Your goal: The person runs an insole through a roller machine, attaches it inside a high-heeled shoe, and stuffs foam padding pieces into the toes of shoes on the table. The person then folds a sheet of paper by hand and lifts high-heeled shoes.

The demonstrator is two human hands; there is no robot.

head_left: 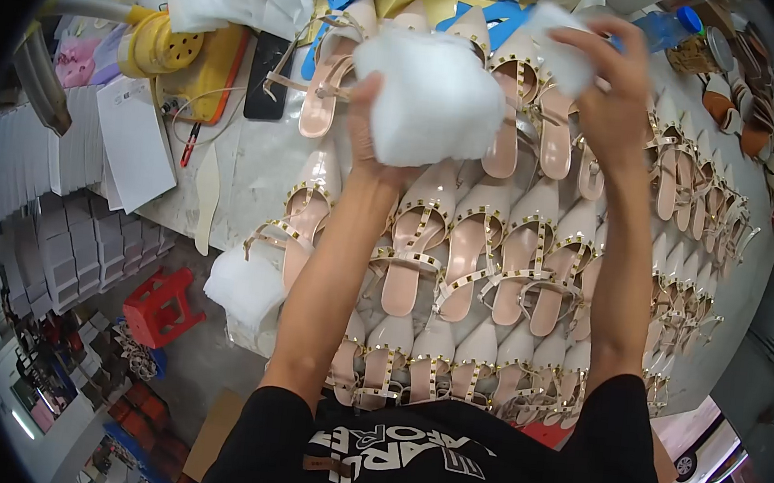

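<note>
My left hand [363, 118] is closed around the side of a thick stack of white foam sheets [438, 97], held above the shoes. Between the bent fingers of my right hand [614, 91] is a separate white foam sheet [564, 52], a little blurred by motion. Beneath both hands, rows of pointed, pale studded sandals [423, 236] cover the table, toes facing away from me. The foam stack hides parts of the sandals in the back row.
More white foam [247, 293] lies at the table's front left edge. A dark phone [268, 76], a yellow lamp head [159, 44] and white boxes [134, 143] are on the left. A blue-capped bottle [673, 27] stands at the back right. A red stool [164, 307] is on the floor.
</note>
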